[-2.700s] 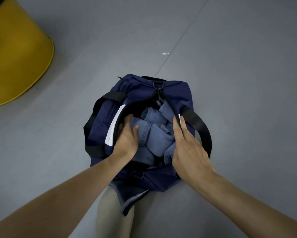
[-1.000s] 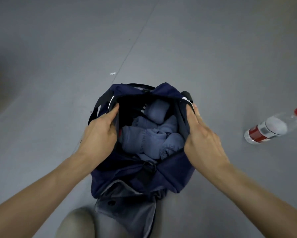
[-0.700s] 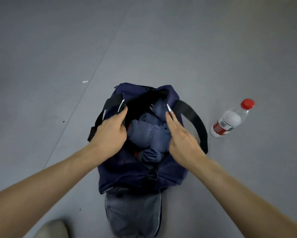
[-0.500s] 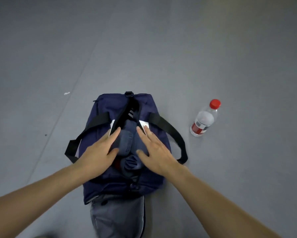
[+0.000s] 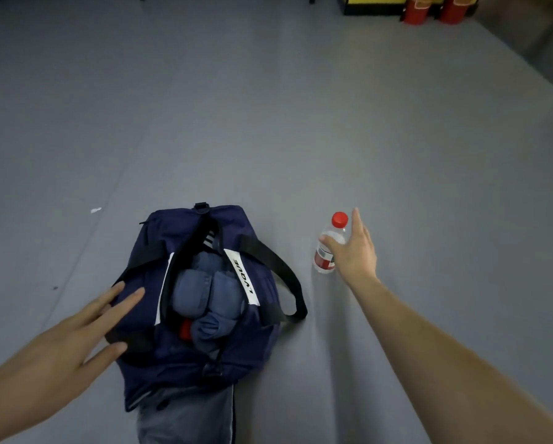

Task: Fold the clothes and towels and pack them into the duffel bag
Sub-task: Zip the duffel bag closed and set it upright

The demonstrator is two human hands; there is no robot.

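The duffel bag [image 5: 185,229] sits on the grey floor [image 5: 300,123] close to the near edge, a little left of the middle, with its long axis running away from the person. Its top is unzipped and gapes open. Rolled blue clothes and towels [image 5: 193,294] fill the opening up to the rim, and a small red item [image 5: 185,329] shows between them at the near end. A white trim strip [image 5: 243,277] with dark lettering runs along the right lip. A black strap [image 5: 278,274] loops out over the bag's right side onto the floor. A grey garment [image 5: 185,418] lies under the bag's near end and reaches the bottom edge of the view.

The left hand [image 5: 70,341] is spread flat with straight fingers, and its fingertips lie over the bag's left side.

The right hand [image 5: 353,251] is out to the right of the bag, its fingers straight and together, at a water bottle [image 5: 324,259] with a red cap. The thumb crosses the bottle's clear upper part; whether it grips cannot be told.

Bare floor stretches wide on the left, on the right and beyond the bag. A white scrap [image 5: 95,210] lies out to the left. At the floor's far right corner stand a yellow box [image 5: 371,3] and two red cylinders [image 5: 416,12].
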